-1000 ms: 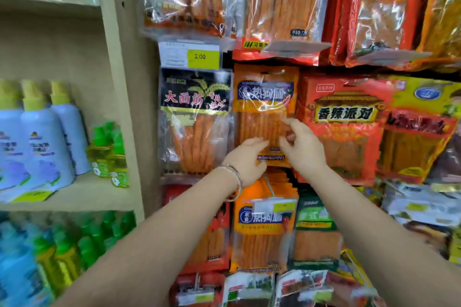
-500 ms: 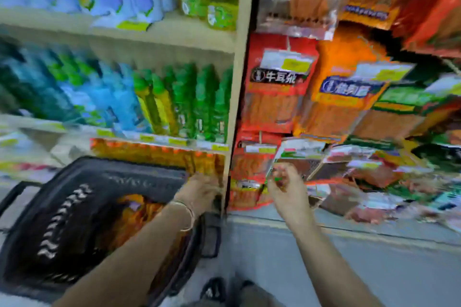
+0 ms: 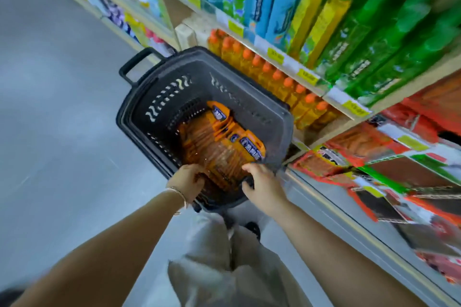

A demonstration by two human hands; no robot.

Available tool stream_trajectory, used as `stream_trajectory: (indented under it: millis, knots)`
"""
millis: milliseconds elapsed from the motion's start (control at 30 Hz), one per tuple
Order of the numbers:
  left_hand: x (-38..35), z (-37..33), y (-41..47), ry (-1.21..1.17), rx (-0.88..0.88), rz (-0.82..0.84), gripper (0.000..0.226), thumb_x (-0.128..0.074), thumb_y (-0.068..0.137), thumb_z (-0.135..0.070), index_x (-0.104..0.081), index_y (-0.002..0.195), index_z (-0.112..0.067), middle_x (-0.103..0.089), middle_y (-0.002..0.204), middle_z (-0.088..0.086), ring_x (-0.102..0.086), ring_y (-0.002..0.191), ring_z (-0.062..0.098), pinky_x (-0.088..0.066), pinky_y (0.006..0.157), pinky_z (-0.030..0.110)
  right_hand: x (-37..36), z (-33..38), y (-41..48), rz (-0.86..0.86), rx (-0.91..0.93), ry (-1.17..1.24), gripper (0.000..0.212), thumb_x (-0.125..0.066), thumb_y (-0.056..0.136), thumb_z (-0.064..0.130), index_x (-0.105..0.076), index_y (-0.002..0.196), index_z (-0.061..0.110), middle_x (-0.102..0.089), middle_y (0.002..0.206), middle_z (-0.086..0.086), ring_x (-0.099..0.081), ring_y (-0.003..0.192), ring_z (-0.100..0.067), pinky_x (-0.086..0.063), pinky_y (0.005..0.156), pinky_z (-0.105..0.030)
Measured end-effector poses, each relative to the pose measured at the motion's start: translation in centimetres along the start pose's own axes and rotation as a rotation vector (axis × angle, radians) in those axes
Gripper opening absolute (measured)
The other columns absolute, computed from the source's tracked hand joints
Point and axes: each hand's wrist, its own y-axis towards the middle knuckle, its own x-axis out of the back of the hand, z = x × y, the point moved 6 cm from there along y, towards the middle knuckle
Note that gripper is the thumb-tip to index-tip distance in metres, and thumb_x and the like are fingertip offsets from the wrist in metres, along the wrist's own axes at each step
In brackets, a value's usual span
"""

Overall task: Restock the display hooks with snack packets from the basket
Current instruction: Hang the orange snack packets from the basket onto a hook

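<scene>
A person is bending over a black plastic shopping basket [image 3: 136,97] that is sitting on the grey floor [image 3: 55,132], close against the shelving on the right. Inside it, a stack of orange snack packets [image 3: 219,142] is lying flat, running from the far side toward the near rim. Both hands are reaching into the near end of the basket. The left hand [image 3: 188,180], wearing a thin metal bracelet [image 3: 178,194] at the wrist, is curling its fingers down over the near left edge of the stack and gripping it. The right hand [image 3: 262,184] is touching the near right corner of the same stack with its fingers partly extended; motion blur is making it impossible to tell whether it is pinching anything. Pale trousers [image 3: 224,257] are showing below the 2 forearms. Beyond the basket, orange-capped bottles [image 3: 279,77] are lining a low shelf, with tall green bottles [image 3: 369,40] and blue bottles [image 3: 264,5] standing above them. To the right, a display rack of hanging red and orange packets [image 3: 374,154] is appearing blurred.
</scene>
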Motion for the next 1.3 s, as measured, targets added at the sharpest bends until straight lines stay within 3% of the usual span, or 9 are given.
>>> stream_trajectory:
  millis: [167, 400, 567, 733, 833, 967, 1100, 1233, 1300]
  knots:
    - [0.9, 2.3, 3.6, -0.005, -0.079, 0.035, 0.038, -0.052, 0.086, -0.013, -0.059, 0.122, -0.019, -0.055, 0.128, 0.003, -0.050, 0.119, 0.019, -0.035, 0.098, 0.022, -4.8, 1.6, 5.0, 0.151, -0.041, -0.039, 0.039, -0.054, 0.091, 0.027, -0.047, 0.129, 0.023, -0.045, 0.134, -0.001, -0.048, 0.119, -0.023, -0.043, 0.093, -0.035]
    - [2.4, 5.3, 12.6, 0.093, -0.130, 0.278, 0.041, -0.052, 0.088, -0.028, -0.051, 0.129, -0.028, -0.044, 0.134, 0.002, -0.047, 0.120, 0.021, -0.040, 0.102, 0.030, -11.1, -0.3, 12.5, 0.316, -0.359, 0.039, 0.046, -0.056, 0.091, 0.032, -0.044, 0.134, 0.022, -0.044, 0.136, -0.004, -0.051, 0.120, -0.026, -0.044, 0.096, -0.034]
    - [3.0, 8.1, 20.1, 0.116, -0.116, 0.390, 0.042, -0.055, 0.087, -0.030, -0.051, 0.129, -0.027, -0.043, 0.136, 0.004, -0.047, 0.121, 0.023, -0.040, 0.102, 0.032, -15.3, -1.6, 17.1, 0.244, -0.541, 0.162, 0.041, -0.060, 0.088, 0.026, -0.051, 0.128, 0.022, -0.059, 0.127, -0.003, -0.057, 0.114, -0.023, -0.044, 0.090, -0.027]
    - [2.6, 10.6, 26.0, 0.090, -0.090, 0.438, 0.043, -0.051, 0.088, -0.028, -0.049, 0.132, -0.026, -0.039, 0.141, 0.003, -0.046, 0.123, 0.020, -0.039, 0.104, 0.032, -18.4, -2.0, 21.8, 0.116, -0.607, 0.208, 0.037, -0.057, 0.092, 0.029, -0.053, 0.127, 0.020, -0.062, 0.121, -0.002, -0.060, 0.107, -0.020, -0.045, 0.086, -0.028]
    - [2.3, 12.0, 28.0, 0.079, -0.080, 0.439, 0.041, -0.046, 0.091, -0.026, -0.048, 0.132, -0.026, -0.038, 0.141, 0.004, -0.044, 0.125, 0.021, -0.036, 0.105, 0.031, -20.2, -2.2, 24.4, 0.085, -0.701, 0.382, 0.035, -0.056, 0.092, 0.033, -0.053, 0.125, 0.020, -0.063, 0.117, -0.002, -0.059, 0.096, -0.016, -0.045, 0.078, -0.028]
    - [1.5, 13.8, 29.0, 0.115, -0.062, 0.464, 0.041, -0.047, 0.091, -0.026, -0.049, 0.131, -0.022, -0.038, 0.140, 0.006, -0.045, 0.123, 0.024, -0.037, 0.105, 0.034, -21.9, -2.4, 27.6, 0.056, -0.812, 0.558, 0.045, -0.048, 0.094, 0.043, -0.048, 0.132, 0.020, -0.058, 0.125, -0.002, -0.059, 0.107, -0.025, -0.044, 0.081, -0.030]
    - [1.2, 13.9, 29.9, 0.026, -0.010, 0.406, 0.037, -0.050, 0.088, -0.029, -0.054, 0.125, -0.026, -0.041, 0.135, 0.003, -0.050, 0.116, 0.021, -0.042, 0.097, 0.030, -22.1, -3.1, 30.7, -0.134, -0.916, 0.759, 0.043, -0.052, 0.094, 0.038, -0.051, 0.131, 0.017, -0.064, 0.092, 0.007, -0.057, 0.073, -0.005, -0.038, 0.061, -0.018]
    - [1.5, 14.0, 30.4, 0.032, -0.006, 0.360, 0.039, -0.050, 0.088, -0.032, -0.051, 0.127, -0.026, -0.041, 0.134, 0.002, -0.047, 0.119, 0.021, -0.041, 0.101, 0.034, -22.1, -3.8, 32.1, -0.274, -1.029, 0.893, 0.030, -0.060, 0.092, 0.032, -0.056, 0.117, 0.015, -0.059, 0.078, 0.006, -0.054, 0.060, -0.005, -0.043, 0.053, -0.014]
    - [1.6, 14.2, 30.4, 0.034, 0.014, 0.357, 0.039, -0.050, 0.088, -0.033, -0.051, 0.127, -0.027, -0.040, 0.134, 0.001, -0.048, 0.118, 0.021, -0.042, 0.099, 0.035, -22.0, -4.0, 31.9, -0.325, -1.021, 0.903, 0.019, -0.056, 0.094, 0.025, -0.057, 0.109, 0.013, -0.063, 0.084, -0.003, -0.057, 0.063, -0.011, -0.045, 0.058, -0.018]
